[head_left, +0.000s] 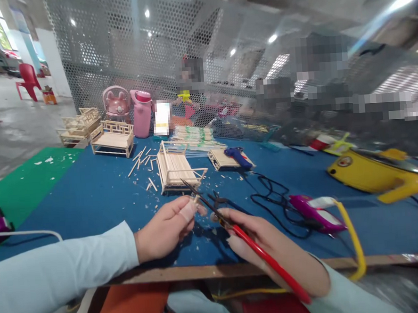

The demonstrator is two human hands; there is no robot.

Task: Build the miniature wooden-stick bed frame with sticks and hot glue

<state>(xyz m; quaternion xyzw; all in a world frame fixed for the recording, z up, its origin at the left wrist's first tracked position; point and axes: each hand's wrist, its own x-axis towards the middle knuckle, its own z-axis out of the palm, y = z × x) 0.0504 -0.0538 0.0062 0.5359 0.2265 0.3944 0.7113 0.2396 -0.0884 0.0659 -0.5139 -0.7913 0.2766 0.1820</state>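
Note:
My left hand point(169, 225) is closed, its thumb and fingers pinching a small pale wooden piece point(195, 201) near the table's front. Around a red-handled tool point(268, 257) with thin dark tips my right hand point(260, 238) is wrapped. The tool points up and left, its tips passing just right of the pinched piece in the view. Beyond both hands stands a small wooden frame bench point(176, 170) with a slatted seat. Loose short sticks point(138, 161) lie to its left. Dark pliers point(222, 200) lie behind my right hand, partly hidden.
A blue glue gun point(238, 157) rests on a wooden piece point(223, 159). Finished-looking benches point(113, 138) and a pink bottle point(142, 114) stand back left. Purple device point(317, 214), black cable and yellow pot point(369, 172) are right. Mesh point(124, 48) rises behind; people show through it.

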